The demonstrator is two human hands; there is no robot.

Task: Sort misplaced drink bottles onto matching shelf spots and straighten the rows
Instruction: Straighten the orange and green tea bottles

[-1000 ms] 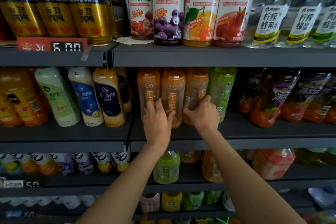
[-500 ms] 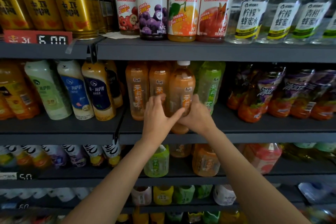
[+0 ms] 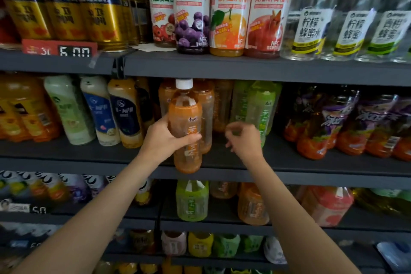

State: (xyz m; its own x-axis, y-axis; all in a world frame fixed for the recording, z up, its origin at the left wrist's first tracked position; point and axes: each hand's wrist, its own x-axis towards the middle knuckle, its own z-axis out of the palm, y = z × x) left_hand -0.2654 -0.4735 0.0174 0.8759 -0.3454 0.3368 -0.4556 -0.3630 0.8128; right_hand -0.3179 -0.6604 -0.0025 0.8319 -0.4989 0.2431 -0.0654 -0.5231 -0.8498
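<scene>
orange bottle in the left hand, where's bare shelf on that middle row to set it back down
The left hand grips the orange bottle out past the shelf edge. Bare shelf shows in front of the orange row and green bottles, around the right hand, and on toward the purple-labelled bottles. Left of it, the milk-tea bottles stand crowded.

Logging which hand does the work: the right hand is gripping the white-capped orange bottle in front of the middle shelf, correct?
Not quite: the head view shows the left hand gripping the white-capped orange bottle in front of the middle shelf. The right hand holds nothing.
</scene>
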